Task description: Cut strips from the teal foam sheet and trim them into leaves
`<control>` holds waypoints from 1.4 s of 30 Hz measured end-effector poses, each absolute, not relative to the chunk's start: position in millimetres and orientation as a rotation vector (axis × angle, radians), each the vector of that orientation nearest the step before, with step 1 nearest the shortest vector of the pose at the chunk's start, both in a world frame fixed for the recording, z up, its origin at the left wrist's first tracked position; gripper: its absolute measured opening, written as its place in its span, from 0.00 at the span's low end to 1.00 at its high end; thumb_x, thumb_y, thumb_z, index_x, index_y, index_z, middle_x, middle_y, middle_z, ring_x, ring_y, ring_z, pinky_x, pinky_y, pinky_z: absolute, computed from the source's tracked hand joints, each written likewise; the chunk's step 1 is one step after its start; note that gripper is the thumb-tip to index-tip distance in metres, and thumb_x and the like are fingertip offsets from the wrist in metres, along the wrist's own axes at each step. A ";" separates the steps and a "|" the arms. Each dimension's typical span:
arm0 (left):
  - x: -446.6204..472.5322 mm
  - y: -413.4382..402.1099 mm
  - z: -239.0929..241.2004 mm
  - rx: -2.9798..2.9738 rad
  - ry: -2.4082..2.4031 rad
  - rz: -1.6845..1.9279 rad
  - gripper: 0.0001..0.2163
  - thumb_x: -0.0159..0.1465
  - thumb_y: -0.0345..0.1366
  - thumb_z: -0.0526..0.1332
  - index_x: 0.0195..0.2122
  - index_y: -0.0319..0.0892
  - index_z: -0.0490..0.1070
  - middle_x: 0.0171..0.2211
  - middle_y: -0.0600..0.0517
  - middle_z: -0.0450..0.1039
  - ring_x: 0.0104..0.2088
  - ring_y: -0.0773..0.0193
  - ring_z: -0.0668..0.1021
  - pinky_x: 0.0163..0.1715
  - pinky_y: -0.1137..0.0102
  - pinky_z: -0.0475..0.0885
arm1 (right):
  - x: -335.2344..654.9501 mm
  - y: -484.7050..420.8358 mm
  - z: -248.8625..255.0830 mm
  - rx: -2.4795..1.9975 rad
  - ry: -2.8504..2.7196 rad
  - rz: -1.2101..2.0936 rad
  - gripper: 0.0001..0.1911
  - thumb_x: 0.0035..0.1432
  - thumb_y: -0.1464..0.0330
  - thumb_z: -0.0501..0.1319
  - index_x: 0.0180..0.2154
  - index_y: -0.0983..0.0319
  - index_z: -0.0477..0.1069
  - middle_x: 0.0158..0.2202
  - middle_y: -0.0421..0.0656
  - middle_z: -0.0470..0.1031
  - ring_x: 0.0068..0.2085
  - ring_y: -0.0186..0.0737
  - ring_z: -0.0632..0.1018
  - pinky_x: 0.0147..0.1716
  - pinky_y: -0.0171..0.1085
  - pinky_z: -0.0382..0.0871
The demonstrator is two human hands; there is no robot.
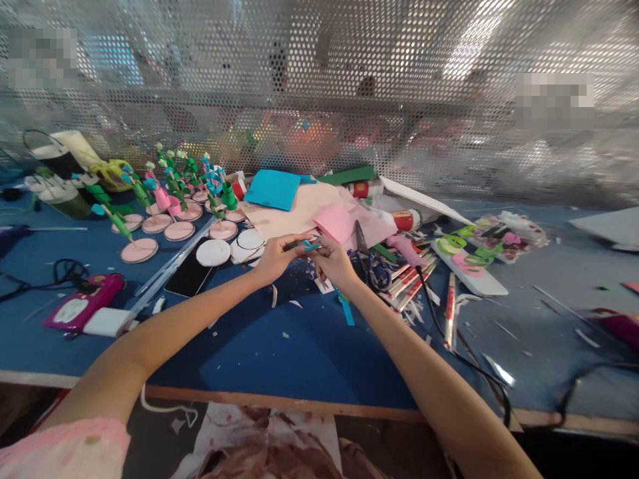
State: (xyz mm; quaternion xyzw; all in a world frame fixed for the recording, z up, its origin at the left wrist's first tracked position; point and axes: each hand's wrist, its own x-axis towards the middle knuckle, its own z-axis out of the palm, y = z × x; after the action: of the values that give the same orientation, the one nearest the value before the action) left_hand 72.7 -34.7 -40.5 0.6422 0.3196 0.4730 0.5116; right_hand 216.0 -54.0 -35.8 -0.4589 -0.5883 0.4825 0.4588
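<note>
My left hand point(276, 259) and my right hand point(336, 262) meet over the middle of the table. Between their fingertips is a small blue paper piece point(311, 246), pinched from both sides; its exact shape is too small to make out. A narrow blue paper strip point(347, 311) shows below my right wrist; I cannot tell whether it joins the held piece. Just beyond the hands are a pink paper square point(333, 222), a larger blue sheet point(273, 189) and dark-handled scissors point(373, 266). White paper discs point(213, 253) lie left of my left hand.
Paper flowers on round pink bases point(139, 250) crowd the left, near a dark phone point(188, 278) and a magenta device point(84, 303). At right lie a pink glue gun point(407, 250) with its cable, glue-stick packs and a white tray point(474, 276). A perforated metal screen point(319, 86) stands behind.
</note>
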 end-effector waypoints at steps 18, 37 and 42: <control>70.3 -25.6 -47.5 1.214 0.872 1.293 0.18 0.43 0.44 0.70 0.31 0.36 0.76 0.30 0.48 0.78 0.30 0.62 0.78 0.34 0.65 0.75 | 227.2 -44.6 -49.6 -1.155 -1.585 1.111 0.20 0.52 0.50 0.55 0.27 0.62 0.63 0.16 0.36 0.70 0.10 0.28 0.65 0.07 0.28 0.55; 71.9 -34.0 -57.6 1.425 0.808 1.264 0.15 0.50 0.38 0.66 0.37 0.39 0.68 0.19 0.60 0.68 0.19 0.71 0.73 0.22 0.75 0.69 | 220.9 -50.2 -46.4 -1.273 -1.618 0.762 0.25 0.56 0.45 0.46 0.22 0.59 0.57 0.17 0.36 0.59 0.19 0.32 0.64 0.19 0.32 0.57; 71.1 -34.6 -59.8 1.417 0.739 1.232 0.14 0.51 0.40 0.65 0.36 0.39 0.67 0.19 0.59 0.69 0.18 0.70 0.74 0.21 0.75 0.69 | 220.8 -46.8 -45.1 -1.179 -1.507 1.166 0.28 0.48 0.40 0.49 0.21 0.58 0.57 0.13 0.33 0.55 0.13 0.29 0.60 0.12 0.32 0.55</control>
State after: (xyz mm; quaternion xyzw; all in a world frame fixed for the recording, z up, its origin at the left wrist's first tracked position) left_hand 71.1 -34.6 -59.8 0.5942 0.3101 0.5168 0.5326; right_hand 220.8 -46.8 -45.1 -0.4738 -0.6054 0.4686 0.4352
